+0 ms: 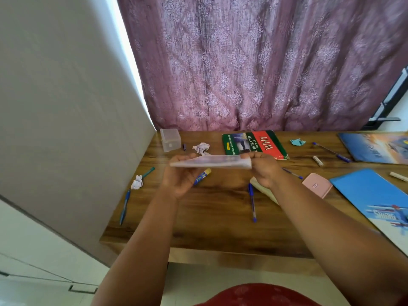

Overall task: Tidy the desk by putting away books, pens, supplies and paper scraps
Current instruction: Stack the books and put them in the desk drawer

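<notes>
From the head view, we've got a thin book (210, 161) lifted above the table (216, 208), left hand (181, 182) and right hand (262, 167) each clamped on an end. We're on the books step, we'd say. Next it needs a home, maybe by the green book (254, 143).

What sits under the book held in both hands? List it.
Under the held book, on the desk, the glue stick shows partly; its far end is covered by the book. Left hand and right hand hide the rest.

Single head-worn view, forward and down over the wooden desk (216, 208), close above both hands.
</notes>
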